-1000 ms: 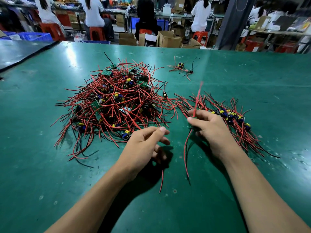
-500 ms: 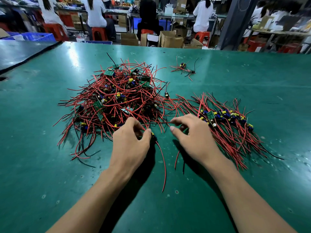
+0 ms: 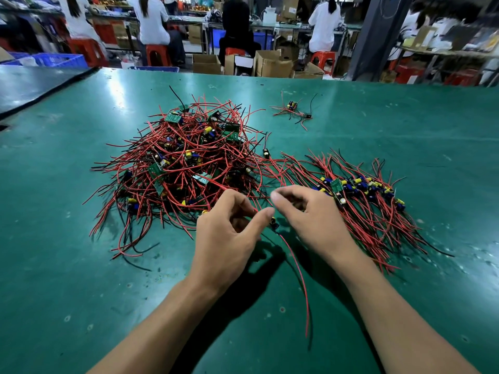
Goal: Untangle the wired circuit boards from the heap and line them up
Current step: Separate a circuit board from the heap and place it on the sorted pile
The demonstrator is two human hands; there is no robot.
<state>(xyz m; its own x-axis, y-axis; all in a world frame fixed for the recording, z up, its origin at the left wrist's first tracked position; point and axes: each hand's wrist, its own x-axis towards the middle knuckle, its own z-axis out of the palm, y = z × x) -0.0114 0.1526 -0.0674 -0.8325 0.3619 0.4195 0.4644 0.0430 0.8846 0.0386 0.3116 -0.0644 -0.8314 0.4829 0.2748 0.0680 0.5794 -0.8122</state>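
1. Wired circuit boards (image 3: 189, 168): most lie in a tangled heap left of the middle of the tabletop (image 3: 67, 265), red and black leads crossing over small green boards. A sorted row (image 3: 359, 190) lies toward the right edge, and a stray cluster (image 3: 294, 110) sits nearer the far edge.
2. One loose board (image 3: 273, 222) sits between my two hands, just on the near side of the heap. Its red lead (image 3: 297, 279) trails toward the near edge.
3. Handling (a judgement): each unit looks very light. The leads look limp yet springy and likely to snag on neighbours, and the solder joints and upright capacitors are probably fragile. I would hold a board by its edges rather than tug on a single lead, and lift slowly so that caught wires slide free.
4. Left grip (image 3: 229, 233): the fingers are curled and the thumb reaches toward the loose board. Thumb and forefinger appear to pinch its leads, though the contact is partly hidden.
5. Right grip (image 3: 310, 220): the fingers are loosely curled, with the forefinger tip near my left thumb. The view is blurred, so I cannot tell whether it holds a wire.
6. Pose: both forearms reach in from the near edge and converge, backs of the hands upward.
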